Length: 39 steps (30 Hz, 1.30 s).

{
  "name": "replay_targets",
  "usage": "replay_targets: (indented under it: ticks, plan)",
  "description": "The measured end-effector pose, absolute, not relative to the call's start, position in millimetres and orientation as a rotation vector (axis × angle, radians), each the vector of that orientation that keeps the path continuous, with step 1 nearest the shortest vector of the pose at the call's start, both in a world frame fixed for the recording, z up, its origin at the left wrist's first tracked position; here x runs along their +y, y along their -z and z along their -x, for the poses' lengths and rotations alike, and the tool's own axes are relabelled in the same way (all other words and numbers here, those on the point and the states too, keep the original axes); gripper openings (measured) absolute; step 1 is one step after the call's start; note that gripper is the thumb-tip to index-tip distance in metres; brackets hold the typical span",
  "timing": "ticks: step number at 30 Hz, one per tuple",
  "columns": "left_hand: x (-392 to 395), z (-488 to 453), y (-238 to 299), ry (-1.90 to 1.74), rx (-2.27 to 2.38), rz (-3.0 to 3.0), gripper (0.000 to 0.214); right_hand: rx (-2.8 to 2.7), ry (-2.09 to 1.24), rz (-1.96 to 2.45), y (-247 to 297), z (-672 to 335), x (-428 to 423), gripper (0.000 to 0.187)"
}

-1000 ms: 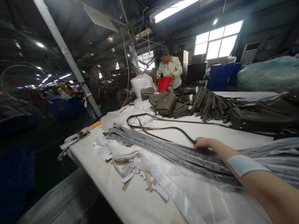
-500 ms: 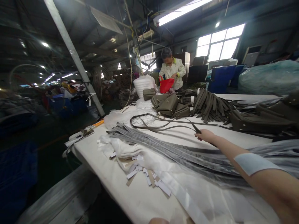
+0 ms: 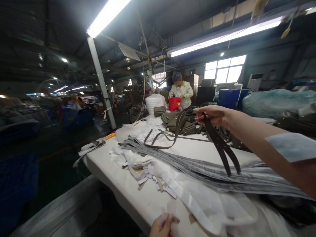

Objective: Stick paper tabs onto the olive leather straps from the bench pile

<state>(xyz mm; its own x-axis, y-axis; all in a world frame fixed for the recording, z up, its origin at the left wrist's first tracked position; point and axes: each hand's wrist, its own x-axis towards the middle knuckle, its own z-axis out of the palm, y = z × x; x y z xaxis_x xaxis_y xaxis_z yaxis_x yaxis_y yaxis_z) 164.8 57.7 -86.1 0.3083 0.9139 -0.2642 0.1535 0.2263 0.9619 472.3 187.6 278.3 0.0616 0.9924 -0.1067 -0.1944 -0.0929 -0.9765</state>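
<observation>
My right hand (image 3: 209, 115) is raised over the table, its fingers closed around dark olive straps (image 3: 218, 144). The strap ends with small holes hang below the hand, and the long part loops away to the left. At the near table edge, my left hand (image 3: 161, 226) pinches a piece of clear plastic film (image 3: 172, 210), partly cut off by the frame. Between the hands lie a bundle of grey straps in plastic (image 3: 168, 161), white wrapping sheets (image 3: 197, 194) and small white and tan paper slips (image 3: 158, 182).
Dark olive bags (image 3: 172, 120) are piled on the far side of the white table (image 3: 123, 194). Behind them a person (image 3: 181, 90) handles a red bag (image 3: 174, 103). A roll of white foam (image 3: 155, 104) stands nearby. A grey post (image 3: 100, 79) rises beyond the table's left corner.
My right hand has lifted the straps off the table, and their holed ends now hang free. More of my left hand has come into view at the bottom. The view has tilted upward.
</observation>
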Motion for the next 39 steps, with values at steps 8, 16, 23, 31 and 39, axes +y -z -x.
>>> replay_targets:
  ticks: [8,16,23,31,39]
  plan:
    - [21,-159,17,-1.100,1.027,-1.050,0.063,-0.839,-1.477,1.016,-231,-365,88,0.016]
    - [-33,-156,2,-0.524,0.860,-0.886,0.041,-0.582,-1.341,1.119,-125,-358,48,0.019]
    - [-61,-164,21,-0.577,0.951,-0.863,0.026,-0.541,-1.313,1.262,-84,-379,29,0.017]
    - [-58,-166,21,-0.635,0.932,-0.976,0.043,-1.290,-1.338,1.411,-25,-322,-77,0.031]
    - [-53,-121,15,-0.752,0.960,-1.421,0.047,-1.192,-1.239,1.439,-29,-373,-105,0.053]
